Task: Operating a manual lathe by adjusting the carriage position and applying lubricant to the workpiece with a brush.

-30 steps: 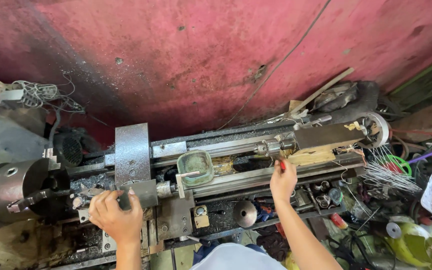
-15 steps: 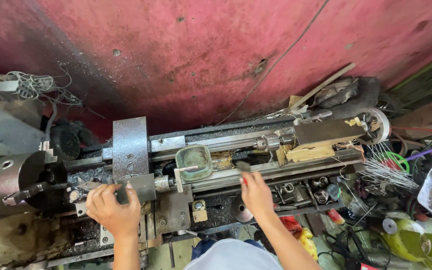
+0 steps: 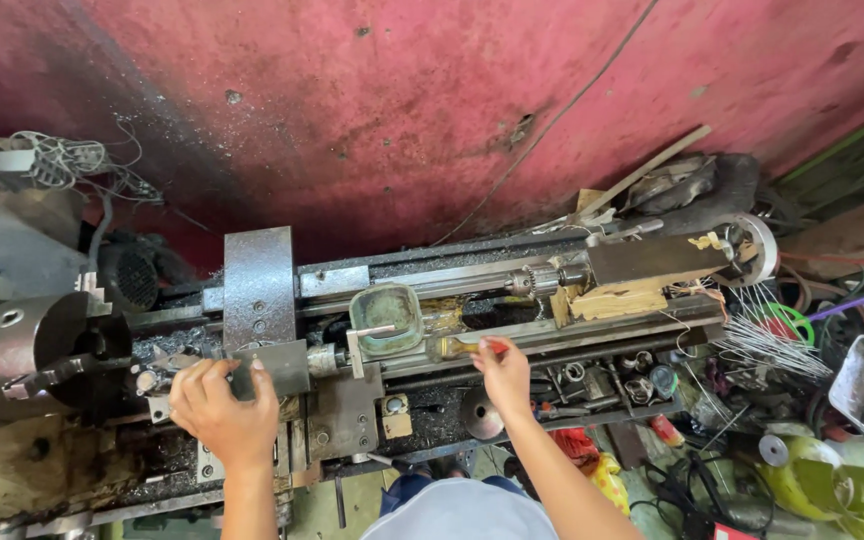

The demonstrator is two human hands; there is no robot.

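— What's the biggest thing down there?

— The lathe (image 3: 372,330), set along the red wall (image 3: 452,100), with the chuck (image 3: 22,360) at the far left end.

— And the hands?

— The left hand (image 3: 220,410) lies over the grey tool block (image 3: 274,366) on the carriage, fingers curled around its near edge. The right hand (image 3: 502,372) is pinched shut on a small tool with a yellowish handle (image 3: 457,346) lying on the bed, just right of the green tray (image 3: 386,318).

— So which stage?

— Setting up, I'd judge. The tool looks only just gripped; lifting it clear calls for a firm pinch while the left steadies the block.
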